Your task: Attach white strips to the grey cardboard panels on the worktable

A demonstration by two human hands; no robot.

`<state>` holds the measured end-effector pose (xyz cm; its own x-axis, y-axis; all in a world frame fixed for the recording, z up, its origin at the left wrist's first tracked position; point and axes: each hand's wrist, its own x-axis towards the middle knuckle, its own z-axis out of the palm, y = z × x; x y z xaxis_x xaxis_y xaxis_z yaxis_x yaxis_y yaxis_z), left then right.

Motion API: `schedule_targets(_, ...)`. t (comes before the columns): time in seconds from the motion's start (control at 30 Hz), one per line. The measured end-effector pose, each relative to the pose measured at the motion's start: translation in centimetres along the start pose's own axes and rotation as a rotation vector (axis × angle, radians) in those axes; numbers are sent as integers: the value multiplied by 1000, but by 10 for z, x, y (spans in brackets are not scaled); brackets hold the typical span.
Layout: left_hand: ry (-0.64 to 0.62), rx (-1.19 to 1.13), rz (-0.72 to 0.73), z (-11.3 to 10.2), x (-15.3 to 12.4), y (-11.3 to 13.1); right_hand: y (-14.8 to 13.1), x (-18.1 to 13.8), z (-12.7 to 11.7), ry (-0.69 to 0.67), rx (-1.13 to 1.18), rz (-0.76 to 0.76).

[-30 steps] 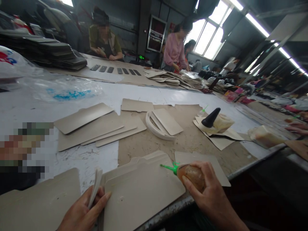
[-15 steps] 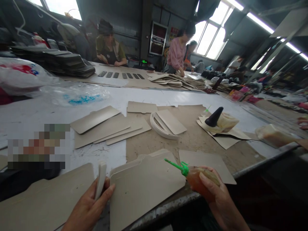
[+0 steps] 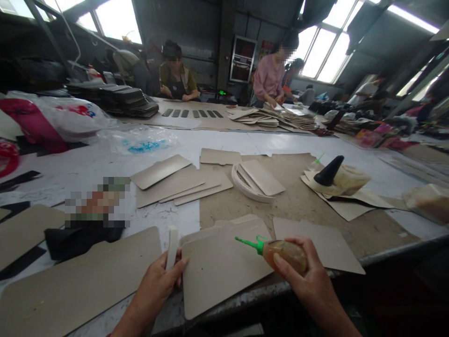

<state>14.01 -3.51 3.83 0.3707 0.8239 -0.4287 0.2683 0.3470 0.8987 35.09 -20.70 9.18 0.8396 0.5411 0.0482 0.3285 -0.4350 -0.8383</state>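
In my right hand (image 3: 310, 276) is a squeeze bottle (image 3: 286, 255) of amber liquid, its green nozzle pointing left above a beige board (image 3: 224, 271). My left hand (image 3: 159, 281) is closed round a pale curved strip (image 3: 171, 245) that stands up between its fingers. The thumb of that hand presses on the left edge of the same board. Under it, part of another beige board shows along the top edge. A larger beige board (image 3: 84, 281) lies to the left, partly behind my left forearm. One more board (image 3: 315, 243) lies behind my right hand.
Several boards (image 3: 168, 187) and a bundle of curved strips (image 3: 252, 189) lie farther back. A black cone (image 3: 329, 171) stands at the right on beige pieces. Plastic bags (image 3: 80, 117) are at the left. Across the table, people work near stacked sheets (image 3: 273, 117). The table edge (image 3: 242, 297) runs close below.
The view has swung left, so the table's things appear farther right. The bottle has come closer to my left hand, its nozzle over the board. Both hands keep their hold.
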Motion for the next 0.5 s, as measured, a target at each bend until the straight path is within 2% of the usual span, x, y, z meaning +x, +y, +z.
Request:
schedule_targets(0.27,13,8,20,0,-1,-2,18,15,8,-117,-156,-222)
schedule_targets(0.5,-51,45,29,-7,10,-13,23,18,-3,25,-229,-276)
